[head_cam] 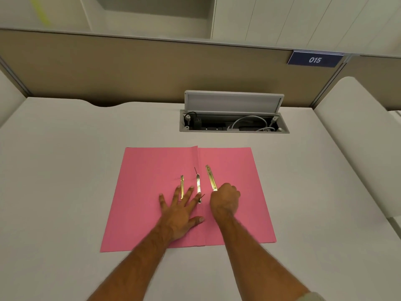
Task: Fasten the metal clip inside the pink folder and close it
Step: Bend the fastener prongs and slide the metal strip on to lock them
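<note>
Pressing my flat, open left hand on the open pink paper folder, my curled right hand pinches a long shiny metal strip.

Two bare forearms, both lightly haired. Left hand and right hand carry no rings, watch or gloves. Pale sleeve edge visible at right elbow only.

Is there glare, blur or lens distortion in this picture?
Head view: wide-angle bending curves the partition top; the metal strips on the pink folder glint; soft, even light, faint shadows under the left hand and right hand; slightly soft overall.
</note>
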`<action>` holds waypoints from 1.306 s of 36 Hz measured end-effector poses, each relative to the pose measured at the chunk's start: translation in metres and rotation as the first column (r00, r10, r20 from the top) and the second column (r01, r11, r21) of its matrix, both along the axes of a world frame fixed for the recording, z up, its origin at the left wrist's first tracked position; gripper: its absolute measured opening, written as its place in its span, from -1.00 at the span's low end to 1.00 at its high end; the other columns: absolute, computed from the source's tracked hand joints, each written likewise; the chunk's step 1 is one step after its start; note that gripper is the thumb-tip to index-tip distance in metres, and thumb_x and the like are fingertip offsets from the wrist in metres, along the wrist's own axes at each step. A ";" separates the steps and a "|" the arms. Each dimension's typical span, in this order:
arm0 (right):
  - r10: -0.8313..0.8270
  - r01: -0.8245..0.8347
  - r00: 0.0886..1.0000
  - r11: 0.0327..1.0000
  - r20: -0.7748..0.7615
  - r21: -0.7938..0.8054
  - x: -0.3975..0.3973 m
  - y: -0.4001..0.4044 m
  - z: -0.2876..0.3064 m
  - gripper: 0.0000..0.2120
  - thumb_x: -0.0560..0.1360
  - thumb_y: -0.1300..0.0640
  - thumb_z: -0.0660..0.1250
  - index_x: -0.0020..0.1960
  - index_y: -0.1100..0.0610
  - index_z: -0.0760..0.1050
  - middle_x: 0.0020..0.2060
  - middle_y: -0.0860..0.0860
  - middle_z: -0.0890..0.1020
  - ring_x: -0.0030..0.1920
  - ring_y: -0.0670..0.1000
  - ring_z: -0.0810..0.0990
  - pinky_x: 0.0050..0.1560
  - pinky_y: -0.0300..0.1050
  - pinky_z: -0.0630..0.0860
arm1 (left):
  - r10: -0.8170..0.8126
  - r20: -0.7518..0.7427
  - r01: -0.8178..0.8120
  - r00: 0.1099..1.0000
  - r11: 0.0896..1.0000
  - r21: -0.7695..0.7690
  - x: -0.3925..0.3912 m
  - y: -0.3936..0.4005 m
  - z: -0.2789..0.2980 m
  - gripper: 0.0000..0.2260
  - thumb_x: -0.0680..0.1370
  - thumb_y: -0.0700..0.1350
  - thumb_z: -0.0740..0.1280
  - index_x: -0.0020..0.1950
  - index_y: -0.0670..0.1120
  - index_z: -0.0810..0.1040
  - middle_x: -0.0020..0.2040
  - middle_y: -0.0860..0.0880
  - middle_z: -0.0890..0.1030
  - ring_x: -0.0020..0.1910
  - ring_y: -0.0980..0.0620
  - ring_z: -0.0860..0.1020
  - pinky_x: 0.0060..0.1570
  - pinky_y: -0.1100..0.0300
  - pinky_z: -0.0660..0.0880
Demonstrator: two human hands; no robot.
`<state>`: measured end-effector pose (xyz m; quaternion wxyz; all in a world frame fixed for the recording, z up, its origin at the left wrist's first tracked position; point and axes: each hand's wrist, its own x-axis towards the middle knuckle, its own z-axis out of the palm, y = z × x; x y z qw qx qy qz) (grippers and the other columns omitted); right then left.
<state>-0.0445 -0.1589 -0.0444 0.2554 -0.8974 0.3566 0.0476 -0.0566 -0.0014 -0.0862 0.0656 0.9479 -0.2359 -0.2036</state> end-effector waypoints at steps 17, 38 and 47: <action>0.045 -0.065 0.991 0.984 0.122 0.165 0.003 -0.003 0.005 -0.81 0.52 0.33 0.29 0.12 0.27 0.57 0.01 0.16 0.67 -0.01 0.12 0.65 -0.04 -0.05 0.60 | -0.008 -0.043 0.009 0.999 1.000 0.020 0.003 -0.005 0.012 -0.23 0.55 0.42 0.08 0.62 0.21 -0.21 0.64 0.10 -0.31 0.61 -0.22 -0.29 0.33 -0.63 -0.19; -0.020 -0.243 0.906 0.792 0.423 0.559 -0.007 -0.005 0.037 -0.78 0.46 0.31 0.47 0.10 0.17 0.68 -0.23 0.09 0.73 -0.26 -0.01 0.66 -0.12 -0.02 0.68 | -0.004 -0.071 0.003 0.997 1.000 -0.007 0.004 -0.006 0.020 -0.17 0.55 0.38 0.14 0.64 0.11 -0.24 0.64 0.17 -0.26 0.62 -0.23 -0.27 0.33 -0.64 -0.17; 0.013 -0.206 0.932 0.841 0.362 0.500 0.000 0.000 0.038 -0.84 0.46 0.31 0.43 0.01 0.21 0.72 -0.21 0.07 0.75 -0.15 0.12 0.72 -0.11 -0.04 0.66 | 0.005 -0.062 -0.006 0.998 1.000 -0.020 0.004 -0.005 0.013 -0.15 0.54 0.39 0.15 0.63 0.13 -0.25 0.64 0.19 -0.26 0.62 -0.22 -0.26 0.32 -0.65 -0.17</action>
